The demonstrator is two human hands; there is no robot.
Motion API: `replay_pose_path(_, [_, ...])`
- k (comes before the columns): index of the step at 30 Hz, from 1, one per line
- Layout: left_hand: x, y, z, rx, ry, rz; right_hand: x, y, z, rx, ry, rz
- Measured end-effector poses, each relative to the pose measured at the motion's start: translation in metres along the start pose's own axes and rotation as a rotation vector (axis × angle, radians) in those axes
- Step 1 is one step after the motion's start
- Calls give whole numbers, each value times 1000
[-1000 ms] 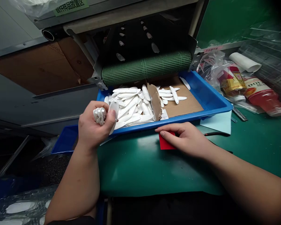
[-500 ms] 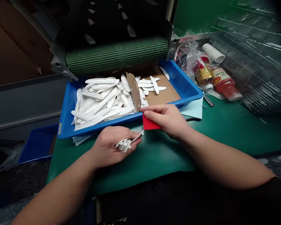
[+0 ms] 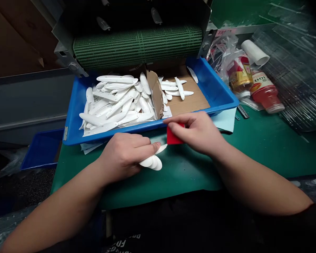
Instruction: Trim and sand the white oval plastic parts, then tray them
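My left hand (image 3: 126, 153) is closed on several white plastic pieces (image 3: 154, 162), whose rounded ends fan out past the thumb. One of them points toward a red square (image 3: 173, 135) pinched between the thumb and fingers of my right hand (image 3: 200, 133). Both hands are over the green table, just in front of a blue tray (image 3: 218, 88). A pile of long white pieces (image 3: 116, 102) fills the tray's left part. Beyond a cardboard divider (image 3: 156, 93), fewer white pieces (image 3: 179, 88) lie on flat cardboard.
A green conveyor belt (image 3: 139, 45) ends above the tray's back edge. Two bottles, one red (image 3: 267, 91), a white roll (image 3: 255, 52) and clear plastic trays (image 3: 300, 70) are at the right. A black clip-like tool (image 3: 243, 111) lies nearby. Another blue bin (image 3: 43, 149) is lower left.
My left hand has turned over, so the white pieces now show their smooth rounded ends. My right hand with the red square has shifted slightly right in view. The camera view has shifted.
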State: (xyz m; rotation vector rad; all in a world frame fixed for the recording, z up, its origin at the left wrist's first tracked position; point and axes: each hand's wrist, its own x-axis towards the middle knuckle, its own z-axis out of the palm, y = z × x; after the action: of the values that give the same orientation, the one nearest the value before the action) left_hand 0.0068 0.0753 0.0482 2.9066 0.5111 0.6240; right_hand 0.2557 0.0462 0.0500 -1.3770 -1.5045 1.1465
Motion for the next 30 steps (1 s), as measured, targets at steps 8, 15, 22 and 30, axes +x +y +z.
replay_pose_path(8, [1,0,0,100,-26,31,0,-2,-5,-210,10,-62])
replay_pose_path(15, [2,0,-2,43,-44,17,-2,0,-5,-263,-106,-138])
replay_pose_path(22, [-11,-29,-29,39,227,-301,-2,6,1,-278,121,-180])
replay_pose_path(30, [-30,-71,-62,121,-140,-731,-1,8,13,-283,4,-178])
